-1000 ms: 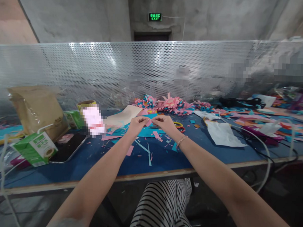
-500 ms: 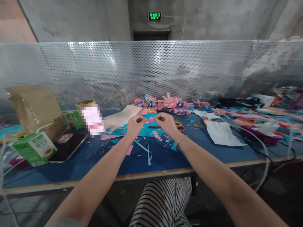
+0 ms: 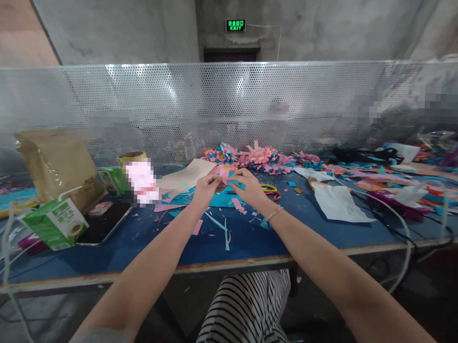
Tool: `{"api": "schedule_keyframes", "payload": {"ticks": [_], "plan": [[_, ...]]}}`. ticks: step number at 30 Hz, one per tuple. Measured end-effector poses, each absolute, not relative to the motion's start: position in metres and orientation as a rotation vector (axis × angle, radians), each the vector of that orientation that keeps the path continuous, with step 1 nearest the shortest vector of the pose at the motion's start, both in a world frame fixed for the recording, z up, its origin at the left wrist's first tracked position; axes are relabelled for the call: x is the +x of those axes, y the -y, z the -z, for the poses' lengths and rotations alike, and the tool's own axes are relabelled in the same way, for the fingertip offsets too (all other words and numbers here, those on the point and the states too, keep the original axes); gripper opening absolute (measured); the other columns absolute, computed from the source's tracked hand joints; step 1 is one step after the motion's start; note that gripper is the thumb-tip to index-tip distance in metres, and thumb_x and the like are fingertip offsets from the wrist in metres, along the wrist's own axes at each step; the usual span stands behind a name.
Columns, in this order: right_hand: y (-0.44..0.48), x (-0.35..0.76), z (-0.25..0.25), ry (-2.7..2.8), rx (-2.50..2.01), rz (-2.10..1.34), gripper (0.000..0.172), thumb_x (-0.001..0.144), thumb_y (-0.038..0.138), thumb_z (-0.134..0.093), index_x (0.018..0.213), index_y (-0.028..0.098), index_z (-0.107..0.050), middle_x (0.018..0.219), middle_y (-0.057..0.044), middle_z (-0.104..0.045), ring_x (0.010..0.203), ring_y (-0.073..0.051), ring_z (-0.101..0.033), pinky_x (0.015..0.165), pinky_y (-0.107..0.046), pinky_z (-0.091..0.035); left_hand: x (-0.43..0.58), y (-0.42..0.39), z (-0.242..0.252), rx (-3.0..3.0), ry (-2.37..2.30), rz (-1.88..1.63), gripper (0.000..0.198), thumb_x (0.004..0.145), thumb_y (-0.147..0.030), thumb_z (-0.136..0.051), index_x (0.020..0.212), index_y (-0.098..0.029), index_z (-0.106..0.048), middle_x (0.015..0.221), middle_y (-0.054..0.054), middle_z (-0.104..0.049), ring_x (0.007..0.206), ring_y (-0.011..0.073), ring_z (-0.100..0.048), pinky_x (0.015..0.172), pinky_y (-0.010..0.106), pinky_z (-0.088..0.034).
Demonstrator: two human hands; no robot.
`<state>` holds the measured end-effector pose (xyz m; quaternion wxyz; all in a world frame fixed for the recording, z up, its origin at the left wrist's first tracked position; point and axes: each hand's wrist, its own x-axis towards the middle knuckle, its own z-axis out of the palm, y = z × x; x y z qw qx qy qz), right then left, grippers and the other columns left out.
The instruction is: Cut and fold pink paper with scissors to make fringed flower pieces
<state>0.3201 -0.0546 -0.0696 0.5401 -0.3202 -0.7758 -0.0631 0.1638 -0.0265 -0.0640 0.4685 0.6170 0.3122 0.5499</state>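
Between thumb and fingers, my left hand [image 3: 209,188] pinches a small pink piece of paper [image 3: 224,173] above the table. My right hand [image 3: 248,186] is just to the right, its fingers stretched out and apart near the paper's edge; whether a fingertip touches it I cannot tell. Under the hands lies a blue paper sheet [image 3: 219,200] with pink and blue scraps around it. Scissors [image 3: 275,194] with yellow and red handles rest beside my right wrist, their blades hidden by the hand. Behind are fringed pink and blue paper flowers [image 3: 257,156].
On the left stand a brown paper bag [image 3: 60,160], a green drink carton [image 3: 56,223], a dark tablet or phone [image 3: 107,222] and a tape roll [image 3: 132,157]. White paper [image 3: 336,201] and cables lie right. A perforated metal screen [image 3: 216,101] closes the back.
The pink paper is now raised and flatter in my left hand. My right hand, pinching at the paper before, has spread its fingers.
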Motion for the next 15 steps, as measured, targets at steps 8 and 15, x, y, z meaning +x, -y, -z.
{"api": "schedule_keyframes", "payload": {"ticks": [8,15], "plan": [[0.053,0.33,0.063,1.802,-0.808,0.053,0.031,0.082,0.017,-0.042,0.108,0.022,-0.058,0.102,-0.008,-0.052,0.091,-0.016,-0.052,0.082,-0.034,-0.044,0.169,0.042,0.056,1.577,-0.803,-1.123,0.033,0.062,-0.044,-0.064,0.069,-0.016,-0.05,0.058,-0.002,-0.056,0.059,0.0147,-0.062,0.062,0.031,-0.05],[0.052,0.331,0.064,1.893,-0.711,0.014,0.036,0.081,0.009,-0.037,0.106,0.023,-0.06,0.106,-0.007,-0.055,0.103,-0.016,-0.049,0.09,-0.035,-0.039,0.171,0.044,0.056,1.647,-0.828,-1.133,0.019,0.063,-0.026,-0.065,0.072,-0.014,-0.052,0.064,-0.001,-0.059,0.055,0.0121,-0.06,0.064,0.031,-0.05]]}}
